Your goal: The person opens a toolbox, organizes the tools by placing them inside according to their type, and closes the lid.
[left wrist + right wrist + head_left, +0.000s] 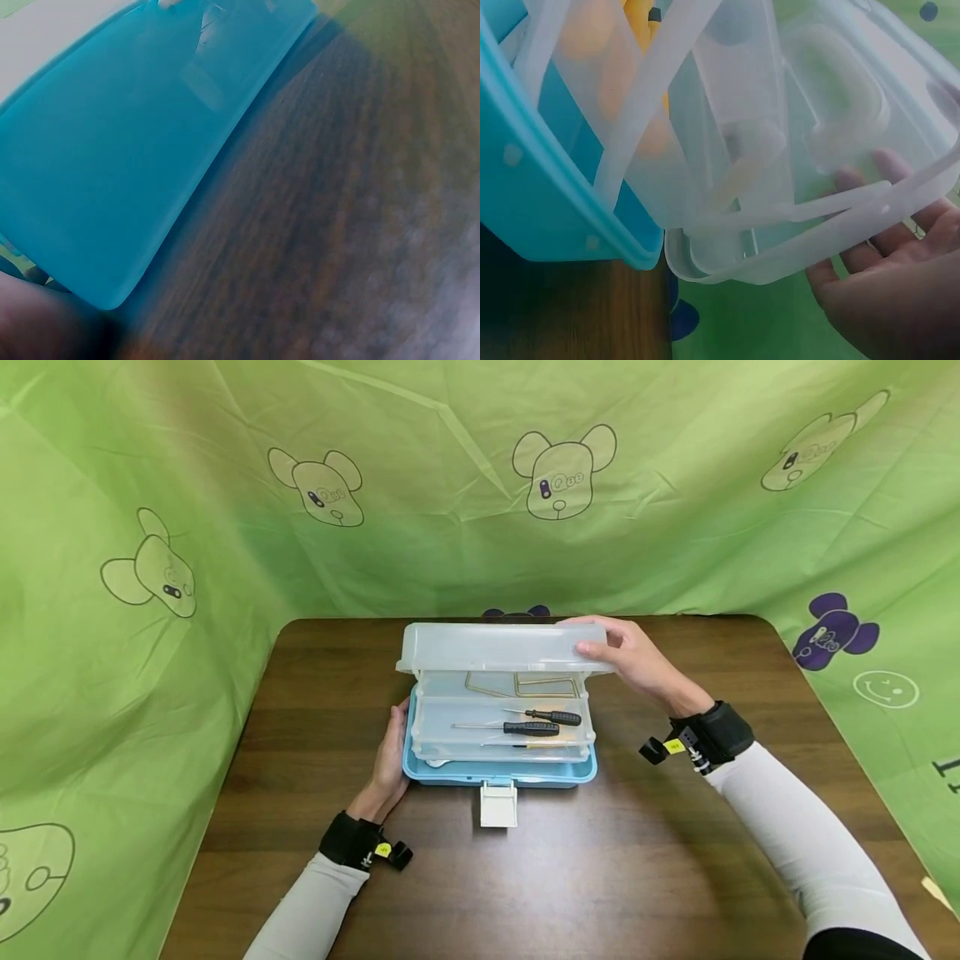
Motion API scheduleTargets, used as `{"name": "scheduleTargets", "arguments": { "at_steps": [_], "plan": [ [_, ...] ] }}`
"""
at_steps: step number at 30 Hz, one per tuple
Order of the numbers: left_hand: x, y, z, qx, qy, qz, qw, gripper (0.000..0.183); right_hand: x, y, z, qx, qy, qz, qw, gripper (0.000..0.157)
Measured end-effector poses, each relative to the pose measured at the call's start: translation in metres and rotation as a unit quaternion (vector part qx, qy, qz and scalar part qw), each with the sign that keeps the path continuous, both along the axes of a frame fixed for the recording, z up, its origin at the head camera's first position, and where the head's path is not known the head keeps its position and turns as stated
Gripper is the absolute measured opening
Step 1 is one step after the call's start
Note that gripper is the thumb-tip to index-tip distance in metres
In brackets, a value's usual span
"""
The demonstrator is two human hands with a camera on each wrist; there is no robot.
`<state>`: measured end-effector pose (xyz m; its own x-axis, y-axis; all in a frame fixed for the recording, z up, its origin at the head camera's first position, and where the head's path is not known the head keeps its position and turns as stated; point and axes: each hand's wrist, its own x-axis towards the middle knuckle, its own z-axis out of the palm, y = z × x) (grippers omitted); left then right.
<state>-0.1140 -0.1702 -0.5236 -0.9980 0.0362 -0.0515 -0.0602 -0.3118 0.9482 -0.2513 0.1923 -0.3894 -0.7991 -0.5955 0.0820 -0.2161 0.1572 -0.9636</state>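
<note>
A blue toolbox (536, 772) with a raised translucent lid (498, 647) stands on the table. My right hand (630, 660) grips the lid's right end, thumb on its front; in the right wrist view the fingers (889, 236) show at the lid's edge. Against the toolbox's left wall rests my left hand (390, 756), only partly seen in the left wrist view. Translucent trays are spread inside. On the lower tray (442, 722) lie two black-handled screwdrivers (531, 728) and a thin tool; the upper tray holds bent brass-coloured rods (547, 685).
A white latch (498, 806) hangs from the toolbox's front edge. The brown wooden table (322, 693) extends around the toolbox. Green cloth (435, 543) with printed bear heads hangs behind and at both sides.
</note>
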Motion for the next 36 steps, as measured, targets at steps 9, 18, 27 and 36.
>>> {"name": "scheduleTargets", "arguments": {
  "at_steps": [9, 18, 27, 36],
  "plan": [
    [0.000, 0.000, 0.001, 0.005, 0.010, -0.007, 0.9999, 0.068, 0.018, 0.004, -0.009, 0.007, 0.078, 0.029, 0.997, 0.047],
    [0.002, 0.000, 0.001, 0.010, 0.000, -0.006, 0.9999, 0.071, 0.037, 0.008, -0.019, 0.026, 0.145, 0.017, 0.989, 0.058],
    [0.001, 0.001, -0.001, 0.012, 0.011, 0.001, 0.9999, 0.062, 0.055, 0.012, -0.036, 0.029, 0.222, 0.030, 0.974, 0.065],
    [0.004, 0.000, 0.001, 0.004, 0.000, 0.008, 1.0000, 0.079, 0.068, 0.009, -0.054, -0.018, 0.286, 0.039, 0.957, 0.074]
  ]
}}
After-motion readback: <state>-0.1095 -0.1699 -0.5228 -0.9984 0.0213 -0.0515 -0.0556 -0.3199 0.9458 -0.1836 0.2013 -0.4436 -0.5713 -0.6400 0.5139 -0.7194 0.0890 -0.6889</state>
